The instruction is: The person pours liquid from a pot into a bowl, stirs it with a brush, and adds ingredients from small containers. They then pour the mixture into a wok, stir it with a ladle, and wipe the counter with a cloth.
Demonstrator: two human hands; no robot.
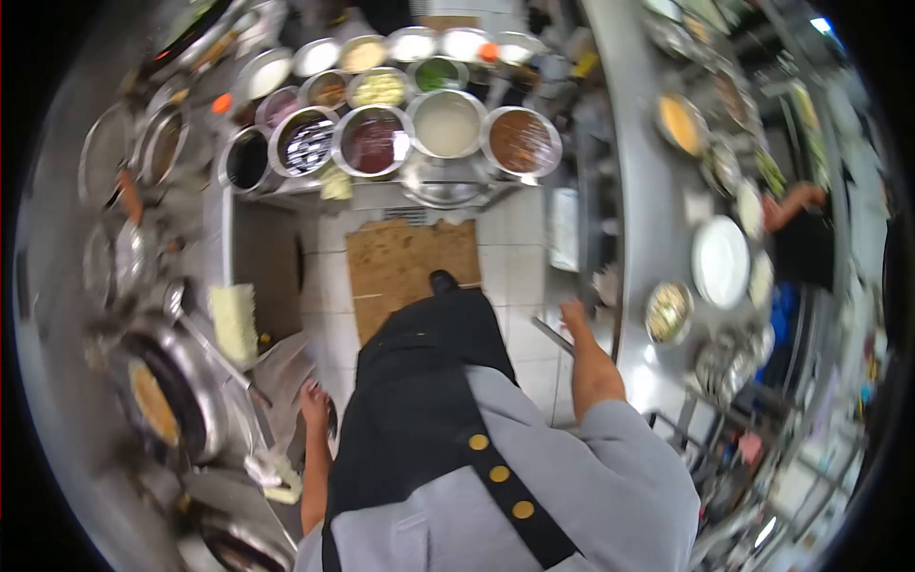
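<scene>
My left hand (315, 405) hangs low beside the stove edge, its fingers partly curled and blurred, with a dark shape along its inner side. Closest to it are the long handle of a ladle (214, 345) and a pan (157, 400) with a flat golden-brown food in it. My right hand (574, 319) reaches forward by the front of the steel counter on the right. A short grey metal bar (553, 336) overlaps that hand's side in this view. I cannot tell whether the fingers grip it.
Ahead stand rows of steel pots, among them one of brown sauce (521, 141) and one of pale liquid (446, 126). A brown mat (410, 272) lies on the tiled floor. The right counter carries white plates (721, 262) and bowls; another person's arm (796, 205) shows beyond.
</scene>
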